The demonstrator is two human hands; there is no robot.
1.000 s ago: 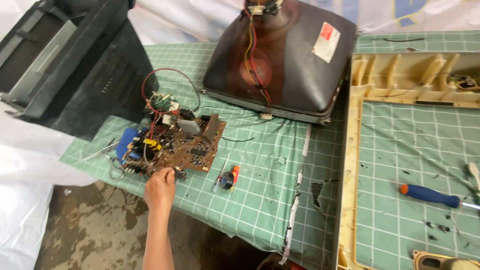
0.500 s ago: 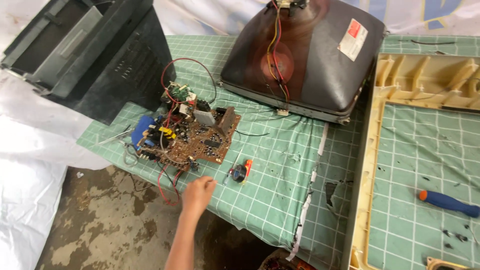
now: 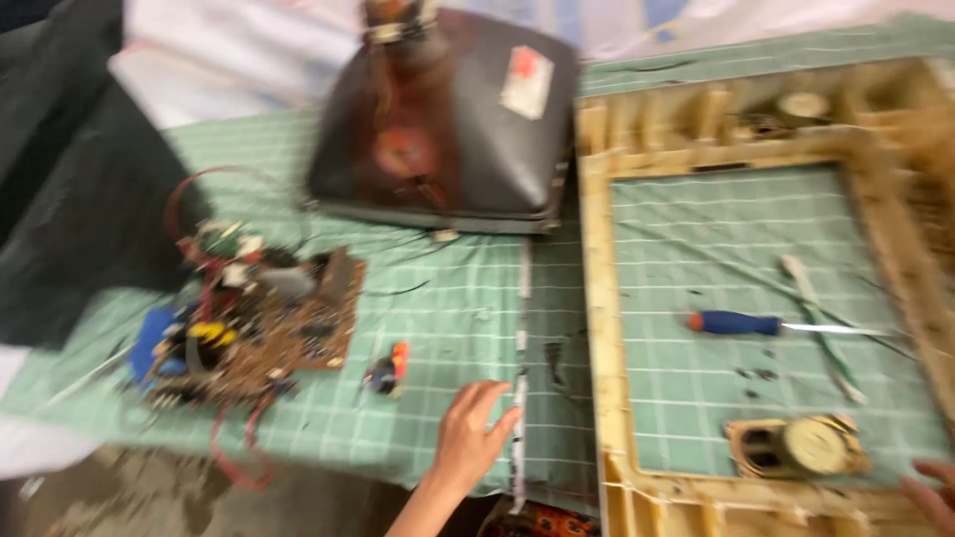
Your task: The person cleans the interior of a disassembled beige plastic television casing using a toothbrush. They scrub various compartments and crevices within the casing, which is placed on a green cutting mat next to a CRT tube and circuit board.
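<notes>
— Where was the left hand (image 3: 471, 436)?
— Over the green mat (image 3: 448, 308), fingers loosely spread, holding nothing.
— And the nearest thing?
— A small red and black part (image 3: 387, 370) lay just left of the fingertips, apart from them, long axis tilted up-right. The right hand (image 3: 933, 494) sat far off, barely visible.

We see everything smeared by motion blur. Our right hand (image 3: 935, 494) is cut off at the lower right corner, only fingertips showing. The circuit board (image 3: 254, 328) parts blur together, and the picture tube (image 3: 448, 119) runs past the top edge.
</notes>
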